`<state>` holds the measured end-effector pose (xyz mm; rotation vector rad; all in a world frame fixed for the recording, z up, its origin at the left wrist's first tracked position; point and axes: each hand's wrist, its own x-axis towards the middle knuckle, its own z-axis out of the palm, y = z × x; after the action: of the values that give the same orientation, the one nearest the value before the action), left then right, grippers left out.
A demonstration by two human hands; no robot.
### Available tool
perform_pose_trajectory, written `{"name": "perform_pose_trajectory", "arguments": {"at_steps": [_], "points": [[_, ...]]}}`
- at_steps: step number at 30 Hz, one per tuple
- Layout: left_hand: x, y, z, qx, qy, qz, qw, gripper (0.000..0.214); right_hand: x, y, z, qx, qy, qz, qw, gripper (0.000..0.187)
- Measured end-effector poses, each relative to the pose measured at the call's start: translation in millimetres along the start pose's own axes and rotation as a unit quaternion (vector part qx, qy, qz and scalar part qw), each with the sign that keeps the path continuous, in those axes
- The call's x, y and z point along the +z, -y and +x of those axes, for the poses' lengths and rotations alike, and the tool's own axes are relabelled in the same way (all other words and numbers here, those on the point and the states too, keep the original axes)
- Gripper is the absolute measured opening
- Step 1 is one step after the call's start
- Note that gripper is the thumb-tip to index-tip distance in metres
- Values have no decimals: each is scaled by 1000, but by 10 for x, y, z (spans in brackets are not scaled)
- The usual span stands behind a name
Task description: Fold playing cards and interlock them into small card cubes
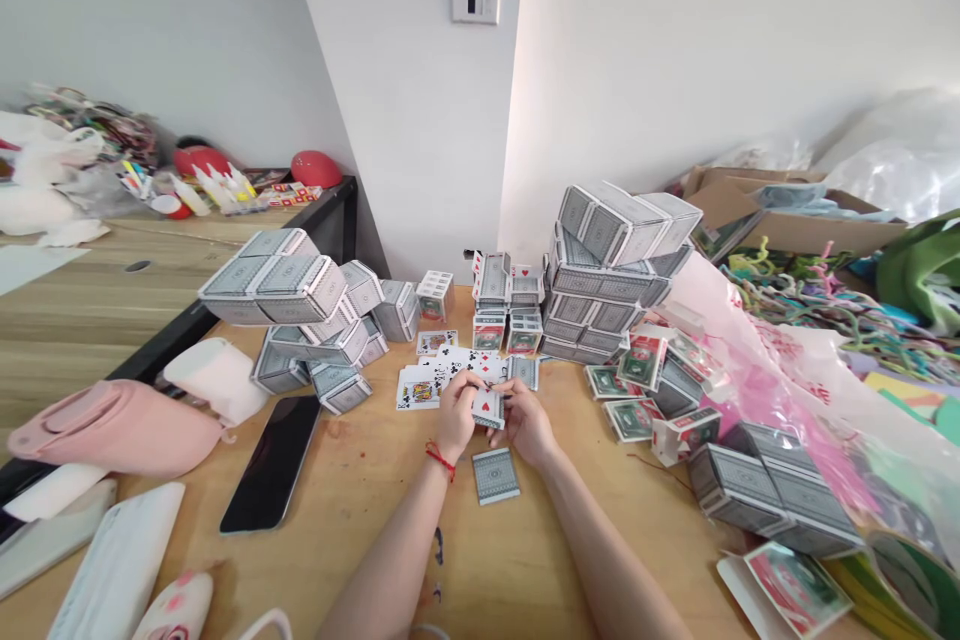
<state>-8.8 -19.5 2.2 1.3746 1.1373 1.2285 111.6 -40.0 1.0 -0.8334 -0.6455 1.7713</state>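
Now, pinched between left hand (459, 412) and right hand (527, 422), a heart-faced card (487, 408) is held over the counter (360, 490), just beyond a patterned card (496, 476), and could be buckled by uneven finger pressure!

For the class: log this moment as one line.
left hand: holds playing cards | right hand: holds same cards | on table: face-down card, phone

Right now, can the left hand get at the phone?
Probably yes: only tabletop shows between the left hand and the phone, though that hand is busy holding cards.
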Motion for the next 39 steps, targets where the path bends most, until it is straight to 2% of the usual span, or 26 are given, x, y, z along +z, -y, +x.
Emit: {"name": "perform_pose_trajectory", "arguments": {"at_steps": [5, 10, 13, 19, 25, 27, 30, 35, 39], "points": [[4, -34, -32, 24, 43, -16, 999, 21, -21, 46, 10, 88, 16, 4, 996, 21], [-17, -61, -35, 45, 15, -9, 999, 28, -105, 29, 16, 230, 134, -6, 964, 38], [-33, -71, -28, 60, 2, 24, 998, 33, -153, 27, 18, 247, 156, 20, 956, 36], [-1, -35, -12, 19, 14, 5, 1000, 39, -195, 23, 3, 201, 137, 18, 970, 21], [23, -6, 40, -53, -67, -44, 995, 40, -108, -31, 7, 93, 96, -13, 991, 22], [19, -22, 45, -52, -52, -24, 997, 37, -77, -71, 30, 47, 61, -27, 997, 24], [23, -48, 36, -30, -3, 30, 999, 29, -56, -124, 57, 13, 31, -63, 997, 27], [29, -25, 30, -9, 37, 99, 994, 21, -59, -153, 45, 0, 35, -128, 991, 30], [3, 25, 51, -20, 46, 88, 995, 20, -37, -142, 28, -30, 38, -155, 987, 28]]}}
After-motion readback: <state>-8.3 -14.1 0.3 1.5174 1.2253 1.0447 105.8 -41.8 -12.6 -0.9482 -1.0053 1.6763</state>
